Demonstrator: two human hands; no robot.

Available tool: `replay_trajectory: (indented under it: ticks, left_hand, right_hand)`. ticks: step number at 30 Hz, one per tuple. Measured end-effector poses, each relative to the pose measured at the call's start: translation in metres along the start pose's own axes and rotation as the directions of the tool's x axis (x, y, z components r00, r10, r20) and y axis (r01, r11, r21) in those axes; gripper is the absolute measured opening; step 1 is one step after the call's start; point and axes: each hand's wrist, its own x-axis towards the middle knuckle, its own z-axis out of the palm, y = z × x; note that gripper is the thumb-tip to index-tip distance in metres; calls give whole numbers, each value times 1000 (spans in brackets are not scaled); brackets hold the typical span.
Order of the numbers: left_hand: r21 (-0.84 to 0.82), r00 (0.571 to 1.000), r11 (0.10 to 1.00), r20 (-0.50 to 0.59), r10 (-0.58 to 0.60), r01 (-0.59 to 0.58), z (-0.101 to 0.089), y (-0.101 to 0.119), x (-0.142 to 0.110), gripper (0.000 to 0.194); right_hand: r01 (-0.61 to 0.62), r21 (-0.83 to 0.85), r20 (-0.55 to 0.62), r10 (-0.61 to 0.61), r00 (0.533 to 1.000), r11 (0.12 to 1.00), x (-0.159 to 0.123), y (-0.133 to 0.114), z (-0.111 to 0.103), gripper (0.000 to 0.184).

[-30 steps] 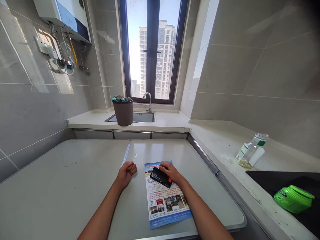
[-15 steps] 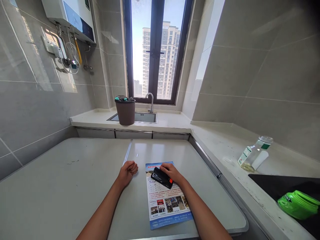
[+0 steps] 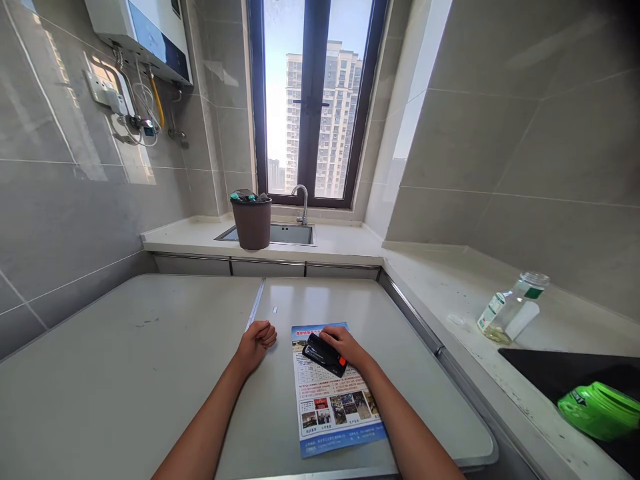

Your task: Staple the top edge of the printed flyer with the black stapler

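A printed flyer [image 3: 330,407] with a blue border lies on the grey table [image 3: 150,360] in front of me. A small black device with an orange-red end [image 3: 324,355] rests on the flyer's upper part. My right hand [image 3: 345,345] is curled over that device and grips it from the right side. My left hand [image 3: 257,341] rests on the table just left of the flyer, its fingers curled into a loose fist with nothing in it.
A brown bin [image 3: 251,220] stands by the sink [image 3: 293,234] and tap [image 3: 302,202] under the window. On the right counter are a clear jar lying tilted [image 3: 510,310], a green container [image 3: 597,410] and a black hob [image 3: 555,370]. A water heater [image 3: 145,37] hangs at upper left.
The view has shifted slightly, so everything sits a little further right in the picture. Both hands and the black device stay as they were.
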Motion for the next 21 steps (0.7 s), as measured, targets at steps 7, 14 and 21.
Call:
replay_trajectory:
  ticks: [7, 14, 21]
  left_hand:
    - [8, 1000, 1000, -1, -5, 5, 1, 0, 0, 58]
    - [19, 1000, 1000, -9, -3, 3, 2, 1, 0, 58]
    - [44, 1000, 999, -20, 1, 0, 1, 0, 0, 59]
  right_hand:
    - [-6, -6, -2, 6, 1000, 1000, 1, 2, 0, 52]
    - [17, -25, 0, -17, 1000, 1000, 2, 5, 1, 57]
    - [55, -60, -40, -57, 998, 997, -3, -8, -6, 58]
